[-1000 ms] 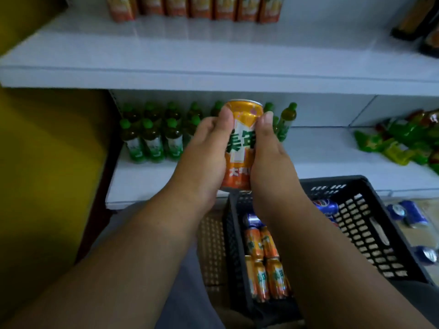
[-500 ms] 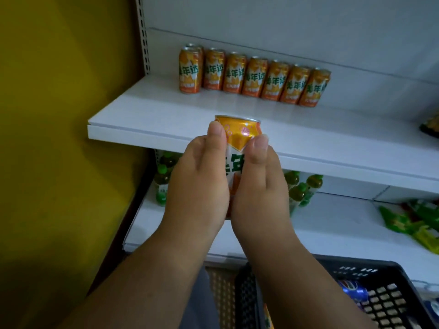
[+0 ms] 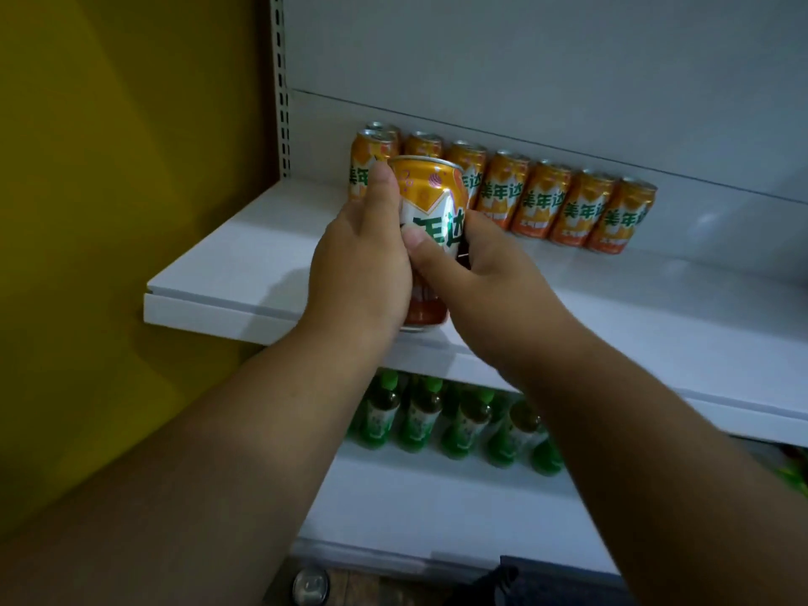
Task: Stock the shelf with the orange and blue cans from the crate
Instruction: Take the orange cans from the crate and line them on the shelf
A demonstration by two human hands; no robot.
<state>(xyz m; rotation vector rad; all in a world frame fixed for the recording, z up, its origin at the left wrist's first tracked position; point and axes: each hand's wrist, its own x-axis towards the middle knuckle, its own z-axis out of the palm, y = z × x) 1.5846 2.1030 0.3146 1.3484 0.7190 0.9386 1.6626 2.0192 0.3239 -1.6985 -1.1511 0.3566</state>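
Gripping one orange can (image 3: 430,220) between them, the left hand (image 3: 360,273) and right hand (image 3: 485,273) hold it upright over the front of the white shelf (image 3: 227,273). A row of orange cans (image 3: 542,199) stands along the back panel. Green bottles (image 3: 459,424) stand on the shelf below.

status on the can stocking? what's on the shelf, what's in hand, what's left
Done: a row of orange cans already stands along the back of the upper shelf, labels facing out.
In hand: the left hand and right hand together hold one more orange can upright over the shelf, in front of the row's left end.
Left: setting it down. No blue cans are on the shelf. The crate is out of view, so the remaining count is unknown.
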